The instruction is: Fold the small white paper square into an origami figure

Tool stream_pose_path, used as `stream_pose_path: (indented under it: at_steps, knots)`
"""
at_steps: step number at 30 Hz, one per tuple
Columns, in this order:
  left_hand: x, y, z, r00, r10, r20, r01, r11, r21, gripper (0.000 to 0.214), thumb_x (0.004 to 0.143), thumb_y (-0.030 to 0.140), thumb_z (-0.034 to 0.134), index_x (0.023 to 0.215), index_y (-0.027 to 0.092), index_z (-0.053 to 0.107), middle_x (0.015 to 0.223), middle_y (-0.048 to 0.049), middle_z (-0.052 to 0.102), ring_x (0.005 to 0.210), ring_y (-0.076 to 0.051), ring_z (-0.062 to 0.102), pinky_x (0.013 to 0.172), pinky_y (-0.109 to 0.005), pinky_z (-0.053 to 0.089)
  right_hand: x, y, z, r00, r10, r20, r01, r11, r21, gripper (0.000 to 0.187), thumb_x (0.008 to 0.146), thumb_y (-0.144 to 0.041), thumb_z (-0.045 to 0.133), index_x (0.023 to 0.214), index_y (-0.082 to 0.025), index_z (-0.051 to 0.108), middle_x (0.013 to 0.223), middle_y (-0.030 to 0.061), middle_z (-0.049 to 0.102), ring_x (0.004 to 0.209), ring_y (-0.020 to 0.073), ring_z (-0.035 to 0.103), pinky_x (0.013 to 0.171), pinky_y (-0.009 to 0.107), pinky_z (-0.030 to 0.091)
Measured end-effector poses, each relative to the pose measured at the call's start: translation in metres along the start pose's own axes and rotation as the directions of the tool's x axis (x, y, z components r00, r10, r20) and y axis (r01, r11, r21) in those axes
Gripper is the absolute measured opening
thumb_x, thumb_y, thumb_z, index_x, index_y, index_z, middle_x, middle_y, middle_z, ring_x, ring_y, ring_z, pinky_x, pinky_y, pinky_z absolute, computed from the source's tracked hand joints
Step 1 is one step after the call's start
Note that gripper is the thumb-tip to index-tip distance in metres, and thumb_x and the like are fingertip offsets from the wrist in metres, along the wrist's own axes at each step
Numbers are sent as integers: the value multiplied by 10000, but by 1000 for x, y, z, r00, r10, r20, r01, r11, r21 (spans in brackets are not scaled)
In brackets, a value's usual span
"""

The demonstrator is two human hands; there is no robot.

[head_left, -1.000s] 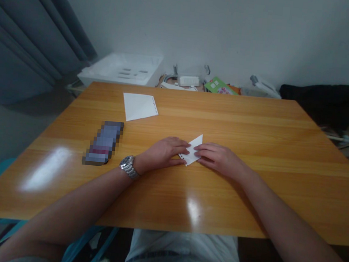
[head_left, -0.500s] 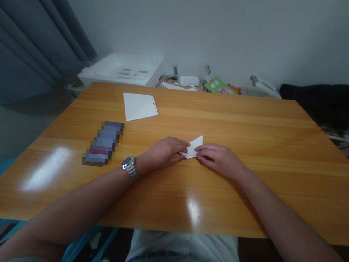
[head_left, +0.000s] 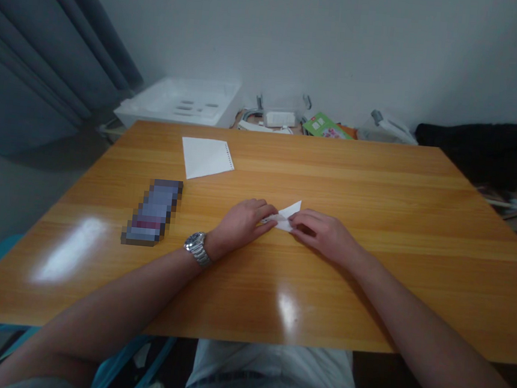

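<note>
A small folded piece of white paper is held just over the middle of the wooden table. My left hand, with a metal watch on its wrist, pinches the paper's left end between thumb and fingers. At the right end, my right hand grips the paper with thumb and fingertips. A pointed corner of it sticks up between the two hands. Parts of the folds are hidden by my fingers.
A loose sheet of white paper with a punched edge lies at the back left. A pixelated phone lies left of my left hand. Past the far edge stand a white tray and a green booklet.
My left hand has turned slightly and shifted, folding up the paper's left, hole-punched edge, which lay lower before. My right hand has hardly moved and keeps its hold.
</note>
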State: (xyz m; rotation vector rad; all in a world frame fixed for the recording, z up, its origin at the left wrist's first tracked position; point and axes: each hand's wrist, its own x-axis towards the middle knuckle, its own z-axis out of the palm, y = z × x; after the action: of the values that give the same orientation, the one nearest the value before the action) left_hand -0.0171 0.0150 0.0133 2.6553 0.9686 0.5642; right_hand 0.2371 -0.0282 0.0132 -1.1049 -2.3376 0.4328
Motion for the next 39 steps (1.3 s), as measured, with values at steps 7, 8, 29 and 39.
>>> stream_pose_path:
  at_steps: [7, 8, 29, 39]
  knots:
    - [1, 4, 0, 997, -71, -38, 70, 997, -9, 327, 986, 310, 597, 1296, 213, 563, 1148, -66, 633, 1001, -210, 634, 850, -325, 515, -2, 7, 4, 995, -95, 6, 95, 995, -36, 173, 989, -236, 594, 977, -209, 764, 1187, 95, 723, 1033, 226, 705, 895, 376, 577]
    - [1, 4, 0, 997, -64, -43, 64, 998, 8, 323, 982, 307, 604, 1288, 212, 569, 1162, -69, 628, 1011, -212, 631, 857, -327, 515, -2, 7, 4, 995, -96, 3, 96, 995, -38, 177, 990, -242, 596, 976, -210, 769, 1189, 96, 724, 1035, 226, 707, 899, 378, 580]
    - [-9, 11, -2, 985, 80, 151, -120, 954, 275, 535, 1064, 489, 385, 1518, 215, 457, 1554, -107, 474, 1350, -275, 526, 1155, -432, 398, -2, 3, -3, 992, -67, 106, 86, 978, -188, 360, 1007, -307, 562, 1315, -167, 683, 1414, 161, 633, 1292, 286, 613, 1102, 478, 501]
    - [-13, 7, -3, 970, 55, 235, -117, 959, 259, 582, 1075, 510, 326, 1585, 230, 340, 1653, -112, 323, 1511, -256, 349, 1264, -475, 210, -2, 2, -5, 988, -35, 152, 62, 983, -174, 396, 1004, -319, 574, 1361, -159, 638, 1439, 145, 619, 1345, 270, 578, 1150, 470, 462]
